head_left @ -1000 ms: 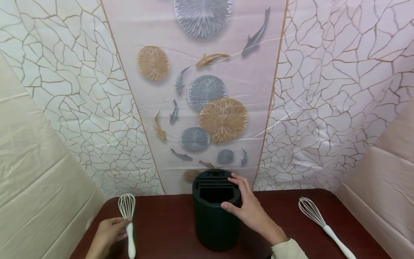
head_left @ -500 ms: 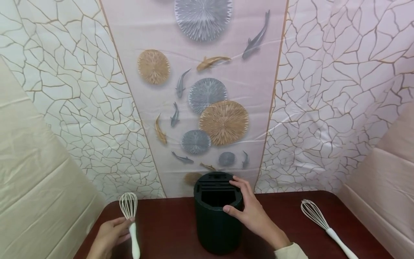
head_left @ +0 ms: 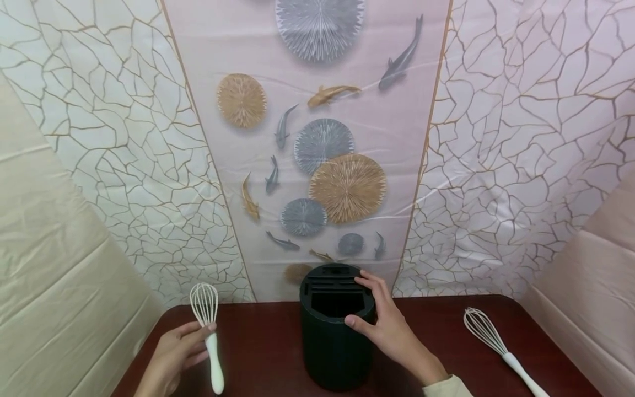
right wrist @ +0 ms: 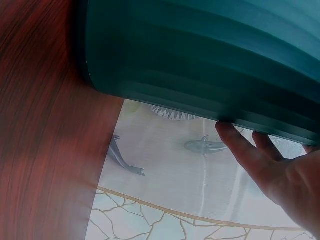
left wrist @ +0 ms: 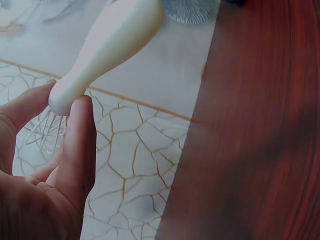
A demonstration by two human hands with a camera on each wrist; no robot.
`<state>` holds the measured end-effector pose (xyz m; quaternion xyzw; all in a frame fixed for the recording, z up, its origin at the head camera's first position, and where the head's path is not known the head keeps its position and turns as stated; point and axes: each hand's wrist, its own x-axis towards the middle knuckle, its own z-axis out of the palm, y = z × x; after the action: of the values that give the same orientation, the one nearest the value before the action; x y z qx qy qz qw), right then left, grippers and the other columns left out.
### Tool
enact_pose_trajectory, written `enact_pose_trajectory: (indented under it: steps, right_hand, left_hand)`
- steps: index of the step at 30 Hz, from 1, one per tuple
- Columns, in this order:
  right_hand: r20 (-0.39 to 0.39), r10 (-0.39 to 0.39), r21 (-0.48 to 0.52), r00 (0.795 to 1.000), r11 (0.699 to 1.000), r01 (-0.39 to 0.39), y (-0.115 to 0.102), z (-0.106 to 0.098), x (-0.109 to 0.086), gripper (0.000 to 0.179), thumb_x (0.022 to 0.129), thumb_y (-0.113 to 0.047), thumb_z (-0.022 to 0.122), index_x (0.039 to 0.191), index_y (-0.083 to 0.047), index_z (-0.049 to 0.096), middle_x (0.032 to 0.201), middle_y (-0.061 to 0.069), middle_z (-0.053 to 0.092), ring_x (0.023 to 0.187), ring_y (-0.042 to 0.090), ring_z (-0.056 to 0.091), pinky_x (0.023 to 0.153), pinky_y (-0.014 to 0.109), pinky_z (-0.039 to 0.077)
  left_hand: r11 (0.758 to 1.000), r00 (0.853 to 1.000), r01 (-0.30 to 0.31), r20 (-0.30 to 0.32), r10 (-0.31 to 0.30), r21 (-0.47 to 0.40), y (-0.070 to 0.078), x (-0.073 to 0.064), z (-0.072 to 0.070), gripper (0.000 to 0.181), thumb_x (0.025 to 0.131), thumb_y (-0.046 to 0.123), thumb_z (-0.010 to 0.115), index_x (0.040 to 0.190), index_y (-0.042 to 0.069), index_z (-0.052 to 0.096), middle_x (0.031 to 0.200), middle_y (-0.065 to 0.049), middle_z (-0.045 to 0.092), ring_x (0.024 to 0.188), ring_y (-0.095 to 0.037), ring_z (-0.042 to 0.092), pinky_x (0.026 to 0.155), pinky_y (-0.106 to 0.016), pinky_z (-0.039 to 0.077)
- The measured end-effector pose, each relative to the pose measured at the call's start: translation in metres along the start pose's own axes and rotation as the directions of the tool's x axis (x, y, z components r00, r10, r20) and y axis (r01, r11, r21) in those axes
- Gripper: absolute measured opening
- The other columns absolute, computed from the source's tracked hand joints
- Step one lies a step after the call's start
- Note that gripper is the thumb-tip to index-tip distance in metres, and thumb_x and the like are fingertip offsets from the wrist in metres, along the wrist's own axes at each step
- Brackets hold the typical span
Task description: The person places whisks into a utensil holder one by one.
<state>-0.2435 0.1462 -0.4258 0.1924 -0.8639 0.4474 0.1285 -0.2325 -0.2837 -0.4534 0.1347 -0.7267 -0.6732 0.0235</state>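
Observation:
In the head view my left hand (head_left: 175, 351) pinches a whisk (head_left: 214, 358) between thumb and fingers, where its pale handle meets the wires. The wire head points up and away, and the handle (left wrist: 112, 45) hangs toward the table's near side. My right hand (head_left: 394, 333) rests on the right side of a dark green, round utensil holder (head_left: 334, 353), thumb at the front rim and fingers spread along the side. The right wrist view shows those fairly straight fingers (right wrist: 245, 155) touching the ribbed wall. The holder stands upright, with one large opening and narrow slots behind it.
A second white whisk (head_left: 501, 347) lies slantwise on the dark red wooden table (head_left: 436, 320) at the right. Behind the table hangs a patterned cloth (head_left: 317, 242) with fish and round leaves. Beige padded panels (head_left: 590, 286) flank both sides.
My left hand has raised the whisk somewhat and shifted it slightly to the right. The right hand stays against the utensil holder, and the head view has moved a little.

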Motion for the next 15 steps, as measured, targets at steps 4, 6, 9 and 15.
enact_pose_trajectory:
  steps: [4,6,9,15]
  right_hand:
    - [-0.006,-0.022,-0.015,1.000,1.000,0.022,0.001,0.000,0.001,0.072,0.091,-0.042,0.071,0.152,-0.029,0.033,0.161,-0.005,0.020,0.140,0.036,0.036,0.099,0.065,0.039]
    - [-0.007,-0.029,-0.020,1.000,0.999,0.028,0.001,0.000,0.000,0.072,0.091,-0.042,0.071,0.152,-0.029,0.033,0.161,-0.005,0.019,0.140,0.037,0.036,0.098,0.066,0.040]
    - [-0.008,-0.030,-0.015,1.000,0.999,0.030,0.001,0.000,0.000,0.072,0.091,-0.042,0.071,0.151,-0.028,0.033,0.161,-0.005,0.020,0.139,0.037,0.038,0.098,0.065,0.040]
    - [-0.013,-0.035,-0.014,0.999,0.999,0.035,0.002,-0.001,-0.001,0.072,0.091,-0.042,0.071,0.152,-0.028,0.034,0.161,-0.004,0.020,0.137,0.036,0.040,0.097,0.063,0.042]
  left_hand:
    - [1.000,1.000,-0.017,0.003,0.017,-0.013,0.008,-0.005,0.008,0.062,0.086,0.026,0.079,0.131,-0.007,0.052,0.096,-0.006,0.072,0.083,-0.020,0.070,0.075,-0.035,0.059]
    - [0.999,1.000,-0.028,0.009,0.028,-0.017,0.011,-0.007,0.011,0.060,0.087,0.026,0.078,0.130,-0.007,0.053,0.095,-0.006,0.073,0.084,-0.020,0.070,0.074,-0.034,0.059]
    - [0.999,0.999,-0.033,0.020,0.033,-0.021,0.014,-0.008,0.017,0.061,0.087,0.026,0.078,0.131,-0.008,0.053,0.097,-0.007,0.072,0.084,-0.020,0.070,0.074,-0.034,0.059]
    - [0.999,0.999,-0.029,0.034,0.030,-0.025,0.019,-0.010,0.028,0.064,0.088,0.027,0.077,0.134,-0.008,0.051,0.098,-0.006,0.070,0.085,-0.019,0.069,0.073,-0.033,0.059]
